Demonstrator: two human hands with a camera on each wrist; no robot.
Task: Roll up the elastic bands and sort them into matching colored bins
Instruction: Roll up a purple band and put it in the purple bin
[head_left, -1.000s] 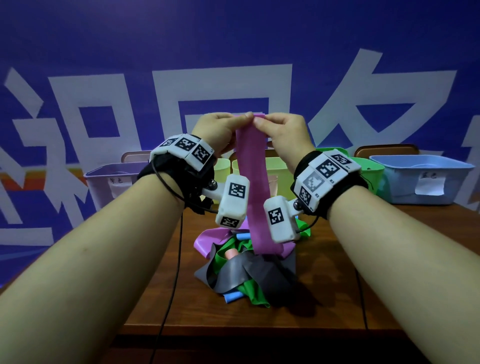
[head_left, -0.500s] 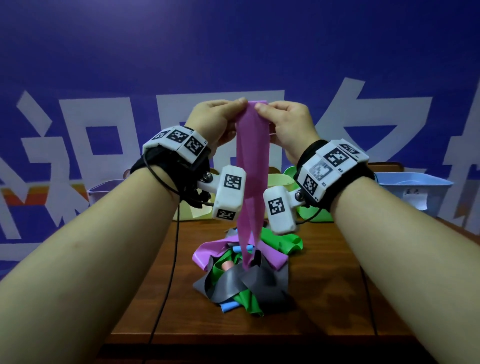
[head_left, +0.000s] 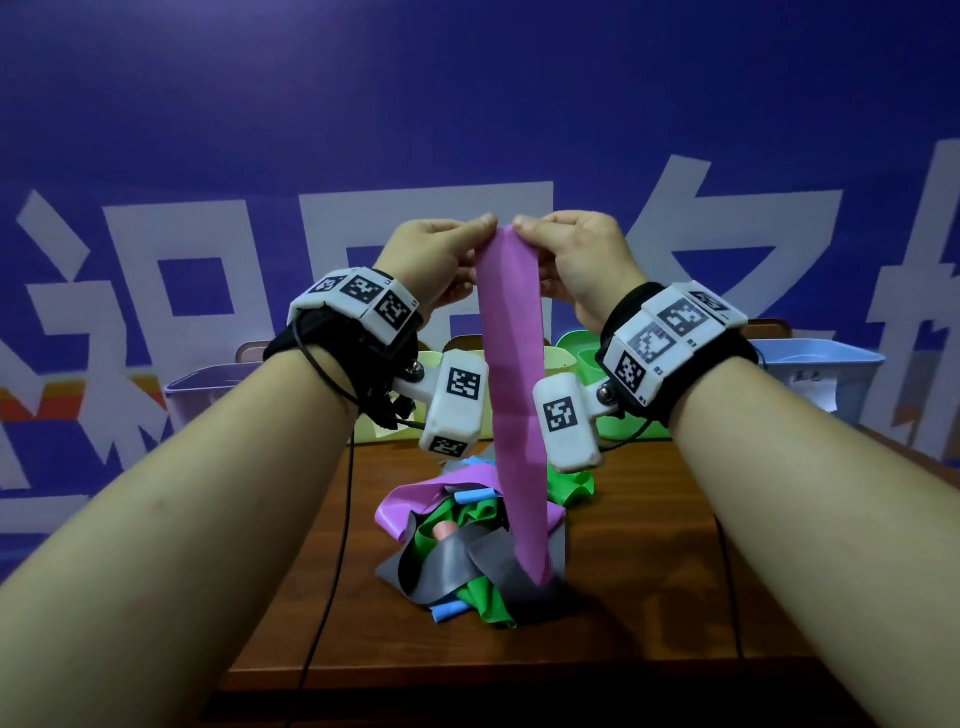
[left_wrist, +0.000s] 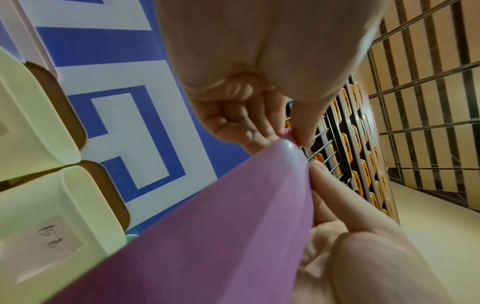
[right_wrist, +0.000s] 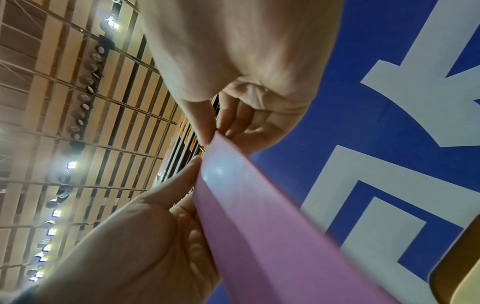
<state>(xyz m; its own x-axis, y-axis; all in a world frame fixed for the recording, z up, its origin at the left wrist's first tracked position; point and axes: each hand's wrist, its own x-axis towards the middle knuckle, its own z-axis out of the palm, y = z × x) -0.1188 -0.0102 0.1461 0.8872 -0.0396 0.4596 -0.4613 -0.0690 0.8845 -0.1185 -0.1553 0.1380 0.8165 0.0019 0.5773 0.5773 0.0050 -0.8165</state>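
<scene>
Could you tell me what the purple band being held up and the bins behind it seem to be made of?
Purple band: thin, smooth rubbery sheet, probably latex; it hangs limp, creases softly and shows a dull sheen near the top. Blue bin and green bin: moulded plastic, judging by their rounded rims and even colour.

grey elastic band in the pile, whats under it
Green and blue bands poke out from beneath the flat grey elastic band; anything else under it, and the wooden table there, is covered.
</scene>
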